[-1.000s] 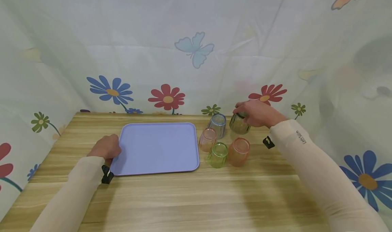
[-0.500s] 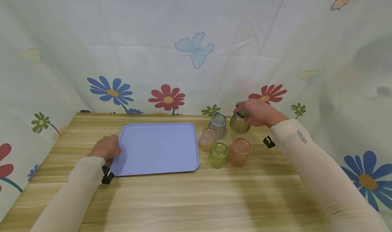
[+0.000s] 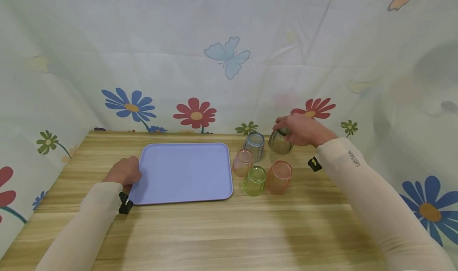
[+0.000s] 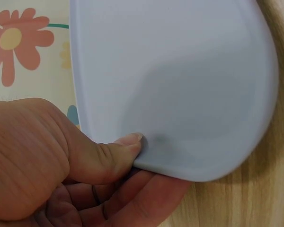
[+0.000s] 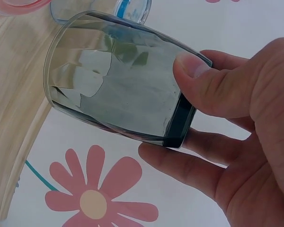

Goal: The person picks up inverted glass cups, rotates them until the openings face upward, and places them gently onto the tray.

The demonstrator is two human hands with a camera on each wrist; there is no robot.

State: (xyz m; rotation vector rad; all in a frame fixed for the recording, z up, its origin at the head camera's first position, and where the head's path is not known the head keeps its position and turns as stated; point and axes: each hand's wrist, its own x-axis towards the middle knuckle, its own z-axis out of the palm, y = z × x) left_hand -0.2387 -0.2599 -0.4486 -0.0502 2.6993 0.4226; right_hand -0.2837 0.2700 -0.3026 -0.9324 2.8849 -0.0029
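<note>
In the head view, my left hand (image 3: 123, 171) grips the left edge of a lavender tray (image 3: 186, 173). The left wrist view shows its thumb on top of the rim and fingers beneath. My right hand (image 3: 302, 129) holds a grey glass tumbler (image 5: 118, 80) by its thick base, upside down, at the table's back edge. Around it stand several upturned tumblers: a blue one (image 3: 254, 147), a pale pink one (image 3: 243, 163), a green one (image 3: 255, 181) and an orange-pink one (image 3: 279, 178). Whether the grey tumbler's rim touches the table is hard to tell.
A wood-grain table (image 3: 214, 235) carries everything. A white flowered curtain (image 3: 161, 64) hangs right behind the table's back edge and at both sides. The pale pink and green tumblers stand close beside the tray's right edge.
Very little differs. My right hand and the grey tumbler have shifted a few pixels up and away; the tray, left hand and other tumblers stay put.
</note>
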